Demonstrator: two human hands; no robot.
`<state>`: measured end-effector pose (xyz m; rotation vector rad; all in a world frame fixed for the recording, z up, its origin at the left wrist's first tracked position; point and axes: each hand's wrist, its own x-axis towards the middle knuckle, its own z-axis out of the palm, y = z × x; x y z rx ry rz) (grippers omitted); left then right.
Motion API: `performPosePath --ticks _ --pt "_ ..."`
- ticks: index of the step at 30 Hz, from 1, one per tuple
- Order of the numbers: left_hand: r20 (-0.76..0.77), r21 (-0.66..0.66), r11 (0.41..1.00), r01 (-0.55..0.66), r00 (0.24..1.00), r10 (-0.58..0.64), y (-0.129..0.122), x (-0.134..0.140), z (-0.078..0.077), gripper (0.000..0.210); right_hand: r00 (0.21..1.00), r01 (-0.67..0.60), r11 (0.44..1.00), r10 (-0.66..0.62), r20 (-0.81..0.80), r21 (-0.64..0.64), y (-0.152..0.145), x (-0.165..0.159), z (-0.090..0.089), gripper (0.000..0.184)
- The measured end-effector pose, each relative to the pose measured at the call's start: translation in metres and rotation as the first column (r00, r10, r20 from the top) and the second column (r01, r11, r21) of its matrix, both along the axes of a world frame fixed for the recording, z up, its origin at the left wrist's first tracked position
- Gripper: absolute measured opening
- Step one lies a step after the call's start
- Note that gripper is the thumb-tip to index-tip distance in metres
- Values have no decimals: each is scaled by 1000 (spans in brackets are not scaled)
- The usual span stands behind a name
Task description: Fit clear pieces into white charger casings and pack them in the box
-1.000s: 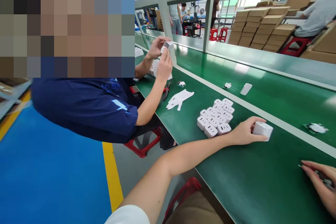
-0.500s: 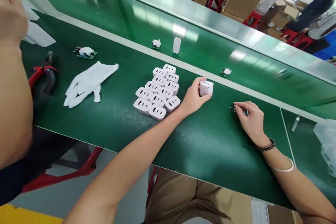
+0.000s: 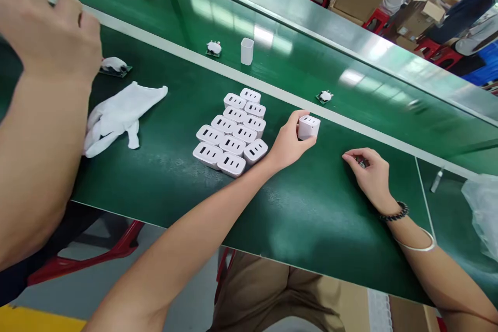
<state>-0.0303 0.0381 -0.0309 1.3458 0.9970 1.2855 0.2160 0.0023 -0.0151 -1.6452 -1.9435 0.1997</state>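
Observation:
My left hand (image 3: 291, 140) grips a white USB charger (image 3: 309, 127) between thumb and fingers, its face with the port slots turned up. The charger is just above or on the green table; I cannot tell which. To its left, several similar white chargers (image 3: 233, 144) stand packed in staggered rows, and my left forearm passes close by them. My right hand (image 3: 369, 174) rests low at the table on the right, thumb and forefinger pressed together. Small metallic and white bits (image 3: 362, 163) show in the gap under its curled fingers. What the fingertips pinch, if anything, is hidden.
A co-worker's arm (image 3: 46, 78) reaches in at left, near a white glove (image 3: 120, 116) and a circuit board (image 3: 114, 66). Behind the pale strip are a white casing (image 3: 247, 52) and two small boards (image 3: 213, 48). A small tube (image 3: 437, 180) and plastic bag (image 3: 484, 212) lie right.
The co-worker's arm has moved right and now covers the pliers. My right fingertips have drawn together, and the loose bits beside them are out of sight. My left hand keeps the charger.

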Motion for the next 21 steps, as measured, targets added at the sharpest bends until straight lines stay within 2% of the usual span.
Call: performPosePath --ticks 4,11,17,21 --pt "-18 -12 1000 1 1000 -1 -1 -1 1 54 999 -27 1000 27 24 -13 1 -1 1 16" --pt "-2 18 1000 -8 1000 8 1 0 -2 54 985 -157 987 159 72 -25 8 4 -1 13" --pt "21 13 1000 7 1000 -7 3 1 -5 54 994 -111 994 111 11 -8 7 8 -2 12" --pt "8 23 1000 -2 1000 2 4 0 -6 56 992 -126 991 126 -6 -40 7 8 -2 10"
